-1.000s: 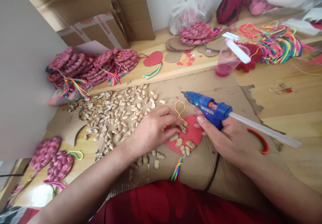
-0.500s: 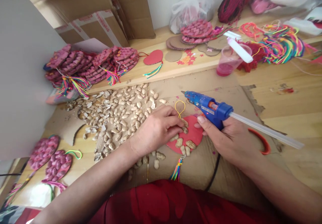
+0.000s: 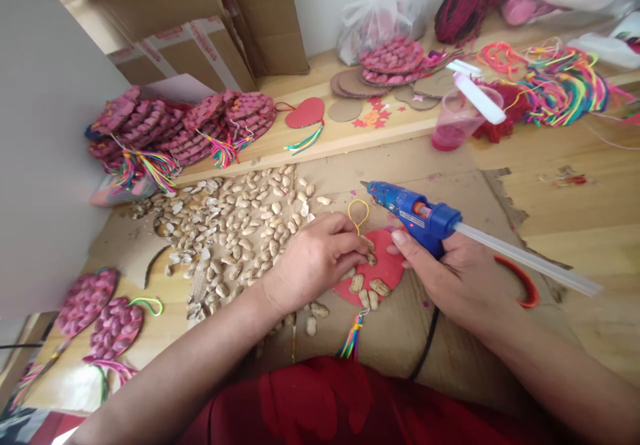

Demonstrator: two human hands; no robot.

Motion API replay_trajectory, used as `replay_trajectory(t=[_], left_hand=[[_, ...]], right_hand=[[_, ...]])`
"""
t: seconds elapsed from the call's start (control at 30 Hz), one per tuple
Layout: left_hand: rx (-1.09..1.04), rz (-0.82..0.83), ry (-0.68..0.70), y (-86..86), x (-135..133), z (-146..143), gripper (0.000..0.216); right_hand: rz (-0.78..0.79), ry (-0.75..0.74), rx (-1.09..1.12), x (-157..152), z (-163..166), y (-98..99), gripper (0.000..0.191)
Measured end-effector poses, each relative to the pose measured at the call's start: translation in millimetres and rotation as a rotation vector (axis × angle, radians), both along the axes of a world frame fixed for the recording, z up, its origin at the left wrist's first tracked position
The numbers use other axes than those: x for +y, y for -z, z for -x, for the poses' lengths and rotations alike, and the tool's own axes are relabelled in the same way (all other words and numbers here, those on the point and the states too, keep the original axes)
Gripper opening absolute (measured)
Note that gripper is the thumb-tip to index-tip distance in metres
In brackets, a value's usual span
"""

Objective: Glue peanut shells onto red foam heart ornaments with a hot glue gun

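Observation:
A red heart-shaped piece (image 3: 386, 258) lies low over the cardboard between my hands, with a yellow cord loop (image 3: 367, 212) at its top and a multicoloured tassel (image 3: 354, 335) below. Several peanuts in their shells (image 3: 380, 287) sit along its lower and left edge. My left hand (image 3: 317, 252) reaches over that left side, its bent fingers closed on a peanut (image 3: 371, 248) near the loop; the fingers partly hide it. My right hand (image 3: 460, 278) grips a blue hot glue gun (image 3: 407, 212), nozzle pointing up-left, away from the heart. The right thumb touches the heart's right edge.
Loose peanuts (image 3: 250, 225) spread over the cardboard sheet (image 3: 440, 165) on the left. Finished pink hearts are stacked (image 3: 175, 125) behind. A plastic cup (image 3: 453, 122) stands at the back right, beside bundled coloured cords (image 3: 565, 92). A black cable (image 3: 427, 345) runs below the glue gun.
Almost nothing differs. My left hand has shifted very slightly right and down, still with its fingers at the peanut; the right hand and glue gun stay in place.

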State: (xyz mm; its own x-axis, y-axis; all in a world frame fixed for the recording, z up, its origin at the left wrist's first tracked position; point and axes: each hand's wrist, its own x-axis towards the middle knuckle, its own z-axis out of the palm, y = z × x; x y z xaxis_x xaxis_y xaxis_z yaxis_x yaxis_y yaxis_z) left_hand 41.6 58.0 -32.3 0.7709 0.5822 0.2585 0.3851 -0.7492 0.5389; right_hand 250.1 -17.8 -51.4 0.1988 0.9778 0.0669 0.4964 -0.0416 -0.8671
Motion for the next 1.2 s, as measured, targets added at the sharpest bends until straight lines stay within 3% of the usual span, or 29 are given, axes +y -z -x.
replay_trajectory(t=[0.37, 0.53, 0.87, 1.2], left_hand=[[0.098, -0.016, -0.047, -4.9, -3.0, -6.1, 0.013], [0.041, 0.089, -0.027, -6.5, -1.4, 2.0, 0.013], [-0.117, 0.136, -0.285, -4.7, -28.6, 22.7, 0.012], [-0.081, 0.058, -0.298, 2.8, -31.1, 8.8, 0.013]], right_hand=[[0.029, 0.007, 0.033, -0.2, -0.1, 0.9, 0.032], [0.044, 0.013, 0.098, 0.7, -2.1, 7.0, 0.033], [0.066, 0.035, 0.141, 2.1, -4.2, 16.5, 0.041], [0.093, 0.037, 0.017, 0.7, -2.8, 6.6, 0.04]])
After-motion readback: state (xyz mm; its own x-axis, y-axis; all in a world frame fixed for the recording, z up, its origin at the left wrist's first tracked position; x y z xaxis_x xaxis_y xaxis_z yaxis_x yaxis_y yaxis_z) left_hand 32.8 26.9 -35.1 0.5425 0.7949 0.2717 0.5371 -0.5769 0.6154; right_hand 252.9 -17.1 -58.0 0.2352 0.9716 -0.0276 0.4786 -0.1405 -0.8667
